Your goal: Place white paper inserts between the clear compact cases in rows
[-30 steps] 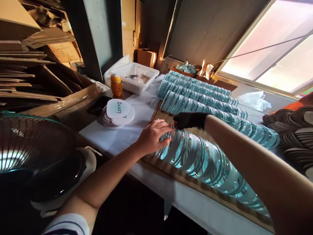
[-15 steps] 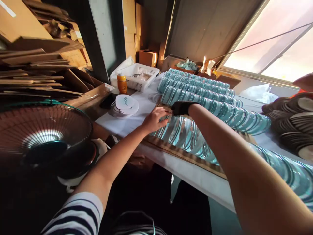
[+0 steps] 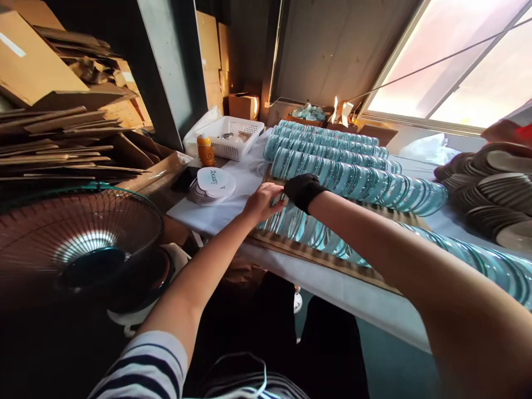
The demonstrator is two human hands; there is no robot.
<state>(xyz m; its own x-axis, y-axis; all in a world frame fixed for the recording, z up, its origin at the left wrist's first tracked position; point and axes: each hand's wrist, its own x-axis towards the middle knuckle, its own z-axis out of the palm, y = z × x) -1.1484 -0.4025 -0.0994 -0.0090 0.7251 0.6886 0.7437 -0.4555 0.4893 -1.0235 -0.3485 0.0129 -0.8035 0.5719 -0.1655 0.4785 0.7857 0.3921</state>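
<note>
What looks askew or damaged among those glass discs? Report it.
Nothing looks broken or spilled. The glass discs lie in neat overlapping rows; the left hand and gloved right hand rest on the near row's end.

Glossy, transparent blue-tinted glass discs (image 3: 353,183) lie in rows on a matt brown cardboard sheet (image 3: 316,256) over smooth white paper (image 3: 208,213). The right hand (image 3: 302,191) wears a black open-mesh fabric glove. Perforated white plastic basket (image 3: 233,132); dull wire-metal fan guard (image 3: 78,233); rough corrugated cardboard stacks (image 3: 62,133).
</note>
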